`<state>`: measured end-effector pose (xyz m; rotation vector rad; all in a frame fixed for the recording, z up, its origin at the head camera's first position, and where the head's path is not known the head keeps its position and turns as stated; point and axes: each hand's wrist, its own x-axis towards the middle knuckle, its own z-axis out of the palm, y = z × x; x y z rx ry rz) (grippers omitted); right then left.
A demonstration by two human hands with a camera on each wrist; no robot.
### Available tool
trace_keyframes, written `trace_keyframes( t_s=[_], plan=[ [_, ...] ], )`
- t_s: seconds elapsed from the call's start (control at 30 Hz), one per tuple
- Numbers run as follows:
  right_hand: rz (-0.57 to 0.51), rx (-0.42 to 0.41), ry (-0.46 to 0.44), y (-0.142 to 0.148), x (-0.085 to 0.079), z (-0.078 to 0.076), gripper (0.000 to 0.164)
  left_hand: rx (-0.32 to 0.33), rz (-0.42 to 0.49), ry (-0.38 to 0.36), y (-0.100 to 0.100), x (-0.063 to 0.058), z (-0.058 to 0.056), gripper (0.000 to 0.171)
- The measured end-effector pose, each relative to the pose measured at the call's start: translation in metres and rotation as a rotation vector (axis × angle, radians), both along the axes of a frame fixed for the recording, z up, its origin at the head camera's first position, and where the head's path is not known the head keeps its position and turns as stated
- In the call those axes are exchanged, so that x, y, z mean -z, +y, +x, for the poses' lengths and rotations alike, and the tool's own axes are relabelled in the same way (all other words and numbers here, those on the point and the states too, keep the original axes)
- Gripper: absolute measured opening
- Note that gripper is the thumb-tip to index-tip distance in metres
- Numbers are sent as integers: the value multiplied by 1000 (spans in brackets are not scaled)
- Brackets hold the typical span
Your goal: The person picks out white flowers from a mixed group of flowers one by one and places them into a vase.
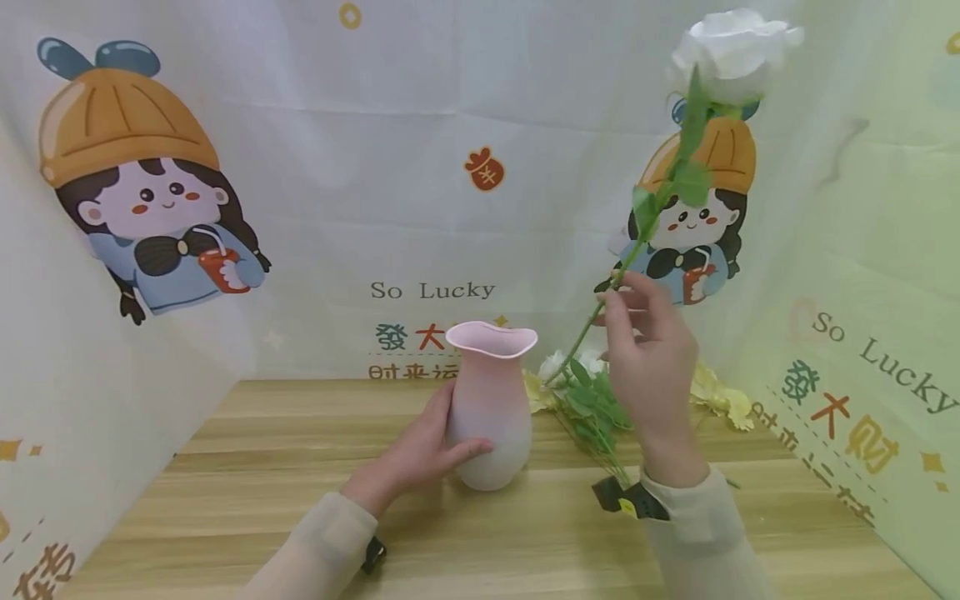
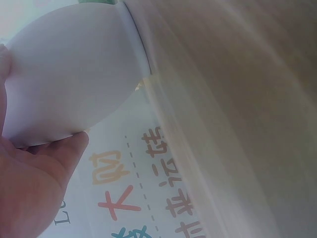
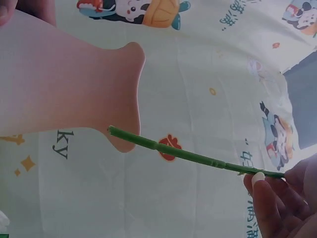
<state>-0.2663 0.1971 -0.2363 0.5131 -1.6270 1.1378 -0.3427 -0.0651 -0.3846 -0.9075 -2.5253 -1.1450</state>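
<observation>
From where I stand, the head view has the pink-and-white vase (image 1: 491,417) upright on the wooden table (image 1: 225,517), just right of centre in the frame. The left hand (image 1: 420,446) is wrapped about its left side, thumb lying across the front. The right hand (image 1: 652,358), apart from it at right of centre, pinches a stem (image 1: 582,335) whose white rose (image 1: 735,54) fills the upper right. More flowers with green leaves (image 1: 596,404) lie on the table right of the vase, behind the stem's lower end.

In the left wrist view, the vase's swollen lower body takes the upper left, its base against the tabletop. A grip that low should steady it well; I'd keep it firm but gentle, lest the vase tip.

In the right wrist view, at lower right, fingertips hold the stem well back from its cut end (image 3: 113,131), which crosses in front of the vase's flared rim, outside the mouth. To bring the two together cleanly, I'd raise that end clear of the lip, centre it, and let it slide down slowly. The big bloom looks top-heavy, so a pinch nearer the flower might curb its sway.
</observation>
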Motion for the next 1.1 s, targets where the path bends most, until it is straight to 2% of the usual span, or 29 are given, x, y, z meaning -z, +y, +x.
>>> trace_keyframes(
  t_s=[0.17, 0.4, 0.53, 0.63, 0.83, 1.07, 1.1],
  plan=[
    [-65, -63, 25, -6, -1, 1, 19, -8, -1, -2, -1, 0, 1, 103],
    [-129, -131, 163, -24, -12, 21, 16, 12, 10, -3, -1, 0, 2, 103],
    [-129, -153, 158, -31, -12, 22, 15, 14, 8, -1, -1, 1, 1, 104],
    [-83, -163, 115, -36, -7, 15, 16, 10, 9, -1, -2, 2, 0, 104],
    [10, -110, 42, -43, 6, -3, 19, 3, 18, -7, -3, 3, 2, 104],
    [136, 1, 33, -35, 32, -45, 16, 16, 19, 10, -1, 1, 2, 104],
    [157, 14, 18, -36, 34, -45, 15, 19, 20, 13, -1, 1, 2, 103]
  ],
)
